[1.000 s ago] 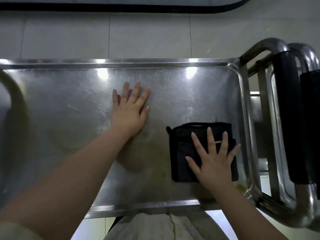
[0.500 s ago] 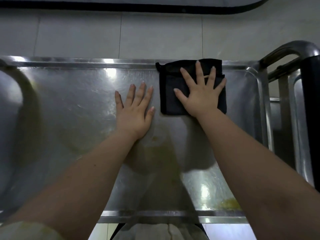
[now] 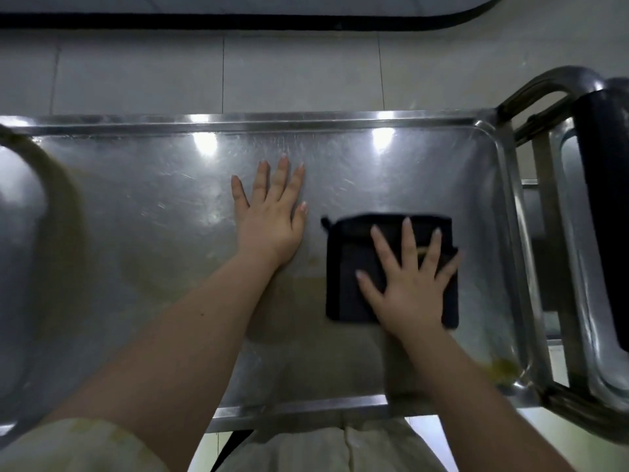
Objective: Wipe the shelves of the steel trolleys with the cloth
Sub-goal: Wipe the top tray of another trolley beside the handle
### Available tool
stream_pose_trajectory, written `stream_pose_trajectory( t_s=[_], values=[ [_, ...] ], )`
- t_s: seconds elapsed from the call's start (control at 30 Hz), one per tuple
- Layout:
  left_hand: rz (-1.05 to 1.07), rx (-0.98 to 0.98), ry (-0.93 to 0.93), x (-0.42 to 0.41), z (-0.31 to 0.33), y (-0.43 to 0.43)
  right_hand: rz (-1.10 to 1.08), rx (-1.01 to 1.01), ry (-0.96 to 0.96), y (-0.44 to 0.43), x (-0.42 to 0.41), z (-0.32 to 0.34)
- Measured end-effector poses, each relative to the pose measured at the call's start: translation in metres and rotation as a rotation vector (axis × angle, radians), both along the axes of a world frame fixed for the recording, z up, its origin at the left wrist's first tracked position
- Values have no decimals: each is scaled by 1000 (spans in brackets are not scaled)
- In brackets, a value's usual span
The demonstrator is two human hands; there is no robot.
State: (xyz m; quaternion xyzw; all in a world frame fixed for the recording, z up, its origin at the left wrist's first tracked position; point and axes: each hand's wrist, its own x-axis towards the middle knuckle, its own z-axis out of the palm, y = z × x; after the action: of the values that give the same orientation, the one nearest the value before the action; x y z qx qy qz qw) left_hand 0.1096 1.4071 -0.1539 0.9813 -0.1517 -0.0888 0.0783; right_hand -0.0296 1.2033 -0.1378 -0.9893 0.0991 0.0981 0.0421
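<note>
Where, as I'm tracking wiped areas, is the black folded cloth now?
In the head view, the black folded cloth lies on the right half of the steel trolley shelf, under the right hand, beside the left hand.

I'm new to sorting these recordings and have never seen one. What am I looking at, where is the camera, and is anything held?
No machine here: these are a person's two bare hands, filmed by a wide-angle camera worn on the head, looking down. Under them is a steel trolley's shelf. The left hand rests flat on bare steel. The right hand presses, fingers spread, on a folded dark cloth; nothing is gripped. A yellowish smear sits in the near right corner, and a black-padded handle shows at the right.
</note>
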Motion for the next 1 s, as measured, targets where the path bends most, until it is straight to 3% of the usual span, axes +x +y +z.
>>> stream_pose_trajectory(
  t_s=[0.17, 0.27, 0.37, 0.6, 0.7, 1.0],
  values=[
    [3, -6, -12, 1, -3, -1, -90, -25, 64, -16, 144, -4],
    [11, -4, -22, 4, -5, 0, -61, -32, 84, -17, 171, -5],
    [5, -8, -23, 2, -6, -1, -19, -31, 44, -11, 135, -4],
    [-12, -10, -9, 0, -3, 1, 17, -8, 31, 34, -54, -4],
    [-16, -21, -24, -2, -5, 3, -4, 1, 35, 40, -66, -1],
    [-4, -21, -45, 5, -9, -1, -146, -41, 51, -15, 158, -6]
  ],
)
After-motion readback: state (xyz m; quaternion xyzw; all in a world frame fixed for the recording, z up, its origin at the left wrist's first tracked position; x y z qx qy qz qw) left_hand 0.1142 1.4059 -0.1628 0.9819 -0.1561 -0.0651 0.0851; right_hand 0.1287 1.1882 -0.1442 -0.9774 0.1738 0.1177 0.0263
